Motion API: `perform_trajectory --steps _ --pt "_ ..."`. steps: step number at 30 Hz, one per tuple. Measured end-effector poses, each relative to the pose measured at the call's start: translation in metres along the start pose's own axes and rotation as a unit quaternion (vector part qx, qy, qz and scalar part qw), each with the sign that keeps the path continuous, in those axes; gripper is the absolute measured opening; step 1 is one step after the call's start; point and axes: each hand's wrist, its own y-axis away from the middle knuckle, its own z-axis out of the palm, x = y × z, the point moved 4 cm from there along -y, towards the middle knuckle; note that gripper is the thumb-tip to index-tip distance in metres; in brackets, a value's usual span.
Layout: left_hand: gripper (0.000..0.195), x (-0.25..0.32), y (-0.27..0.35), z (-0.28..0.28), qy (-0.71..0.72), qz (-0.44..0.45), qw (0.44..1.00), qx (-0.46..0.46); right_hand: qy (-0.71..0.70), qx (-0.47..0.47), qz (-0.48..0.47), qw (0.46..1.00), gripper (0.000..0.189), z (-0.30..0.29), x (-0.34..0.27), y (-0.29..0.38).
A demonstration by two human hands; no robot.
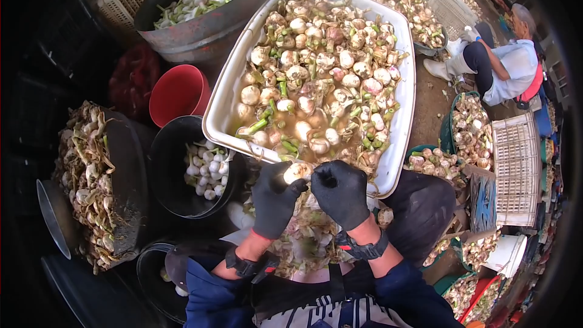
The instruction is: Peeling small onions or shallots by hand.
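Observation:
In my left hand (275,200), which wears a black glove, a pale, brown-stained garlic bulb (298,173) is held between thumb and fingers. My right hand (342,193), gloved too, is curled with its fingers pinched at the bulb's right end; its fingertips are partly hidden. Both hands are just past the near rim of a large white plastic tub (405,114). Unpeeled garlic bulbs (325,61) with cut green stems lie in murky brown water inside it. Below my hands, garlic skins (303,237) are heaped in my lap area.
Left of my hands, a black bucket (166,177) holds cleaned white bulbs, with a red bowl (175,93) behind. Dried garlic fills a dark container (130,182) at far left. A metal tub (186,38) holds white garlic. At right, a seated person (510,64) works near several garlic baskets.

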Motion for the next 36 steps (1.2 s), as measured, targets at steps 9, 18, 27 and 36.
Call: perform_trajectory --steps 9,18,27,36 --pt "0.038 0.007 -0.002 -0.009 0.312 -0.127 0.917 -0.212 -0.237 -0.044 0.289 0.927 0.011 -0.011 0.062 0.009" --pt "0.061 0.007 -0.005 -0.002 0.311 -0.183 0.898 -0.251 -0.086 -0.089 -0.027 0.992 0.023 -0.028 0.022 0.003" --pt "0.069 0.006 -0.001 0.004 0.260 -0.158 0.918 -0.254 -0.109 -0.126 0.039 0.985 0.029 -0.016 0.013 0.008" --pt "0.079 -0.006 0.001 0.007 0.149 -0.062 0.947 -0.278 -0.103 -0.096 0.120 0.983 0.015 -0.003 0.029 0.027"
